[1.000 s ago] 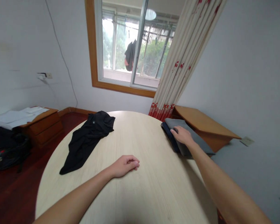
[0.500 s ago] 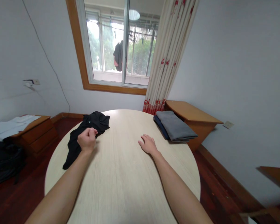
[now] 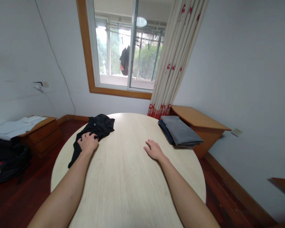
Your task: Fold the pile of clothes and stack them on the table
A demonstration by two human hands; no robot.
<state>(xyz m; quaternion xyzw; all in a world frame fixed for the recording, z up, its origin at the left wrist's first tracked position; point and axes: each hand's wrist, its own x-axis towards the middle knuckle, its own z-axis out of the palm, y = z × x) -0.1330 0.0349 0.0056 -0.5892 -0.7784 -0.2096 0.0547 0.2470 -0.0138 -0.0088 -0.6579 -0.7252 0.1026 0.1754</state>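
A crumpled black garment with a small light logo lies on the left of the pale round table. My left hand is over its near part, palm down, with fingers apart and slightly curled. The fingertips seem to touch the cloth, but I cannot see them grip it. My right hand rests at the table's middle right, fingers loosely spread and holding nothing. Beyond it to the right lies a folded grey cloth on top of a folded navy one.
A wooden desk stands behind the table at right, beside a long patterned curtain and a window. At left, a low wooden cabinet carries white papers or cloth, with a black backpack on the floor.
My left hand has opened from a fist, its fingers now spread over the black garment. My right hand stays much the same. The whole view has shifted slightly.
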